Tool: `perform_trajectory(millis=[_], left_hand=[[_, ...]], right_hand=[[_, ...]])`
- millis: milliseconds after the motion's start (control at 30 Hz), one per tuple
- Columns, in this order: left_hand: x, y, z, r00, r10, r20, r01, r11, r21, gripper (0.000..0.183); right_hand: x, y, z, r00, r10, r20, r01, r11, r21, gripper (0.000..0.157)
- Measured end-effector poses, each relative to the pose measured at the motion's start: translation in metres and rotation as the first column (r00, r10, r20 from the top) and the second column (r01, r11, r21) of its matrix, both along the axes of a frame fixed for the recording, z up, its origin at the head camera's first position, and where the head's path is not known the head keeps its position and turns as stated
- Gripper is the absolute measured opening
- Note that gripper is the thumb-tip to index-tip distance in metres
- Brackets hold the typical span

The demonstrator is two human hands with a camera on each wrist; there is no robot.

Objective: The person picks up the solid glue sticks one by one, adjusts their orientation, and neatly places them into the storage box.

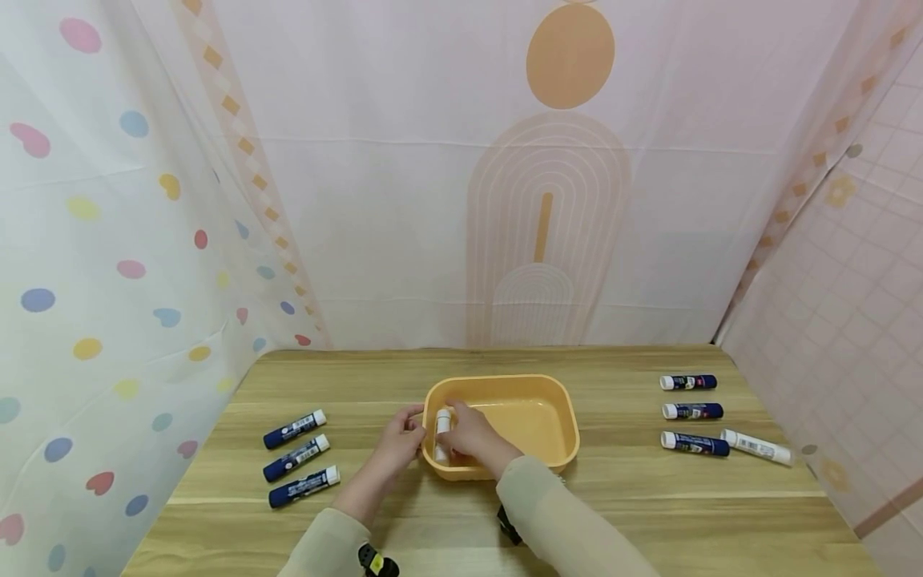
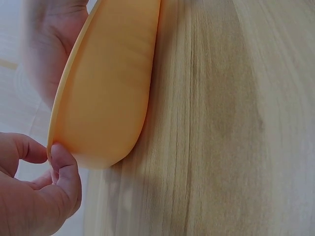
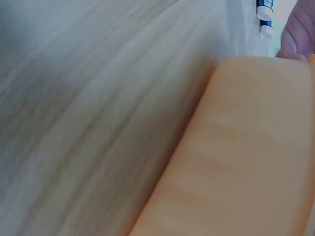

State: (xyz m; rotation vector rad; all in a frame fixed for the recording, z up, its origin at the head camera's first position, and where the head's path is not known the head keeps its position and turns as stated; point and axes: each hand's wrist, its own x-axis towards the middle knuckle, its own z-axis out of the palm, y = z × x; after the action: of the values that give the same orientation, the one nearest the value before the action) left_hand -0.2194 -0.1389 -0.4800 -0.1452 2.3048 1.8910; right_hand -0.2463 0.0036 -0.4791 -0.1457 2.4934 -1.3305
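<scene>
A yellow-orange plastic basin (image 1: 534, 477) stands at the middle of the wooden table. My left hand (image 1: 401, 439) pinches its left rim between thumb and fingers, as the left wrist view shows up close on the basin wall (image 2: 108, 88). Inside the basin, at its left end, my right hand (image 1: 472, 437) holds a white glue stick (image 1: 443, 425); the fingers partly cover it. From the right wrist, the basin's outer side (image 3: 236, 147) hides the right hand's fingers. The left hand (image 3: 301, 32) shows at the upper right there.
Left of the basin lie three dark blue glue sticks with white caps, the nearest one (image 1: 303, 486) lowest. On the right are three more blue ones, including the upper glue stick (image 1: 688, 382), and a white glue stick (image 1: 757, 447). Curtains (image 1: 404, 240) hang behind the table.
</scene>
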Motion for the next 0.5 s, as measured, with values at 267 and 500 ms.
perform_trajectory(millis=[267, 500], left_hand=[[0.000, 0.001, -0.001, 1.000, 0.010, 0.021, -0.010, 1.000, -0.002, 0.050], [0.000, 0.001, 0.000, 1.000, 0.011, 0.018, -0.011, 1.000, 0.001, 0.051]], right_hand=[[-0.004, 0.024, 0.005, 0.998, 0.039, -0.055, -0.042, 0.997, -0.072, 0.059], [0.001, 0.054, 0.021, 0.952, 0.173, -0.252, -0.142, 0.981, 0.134, 0.057]])
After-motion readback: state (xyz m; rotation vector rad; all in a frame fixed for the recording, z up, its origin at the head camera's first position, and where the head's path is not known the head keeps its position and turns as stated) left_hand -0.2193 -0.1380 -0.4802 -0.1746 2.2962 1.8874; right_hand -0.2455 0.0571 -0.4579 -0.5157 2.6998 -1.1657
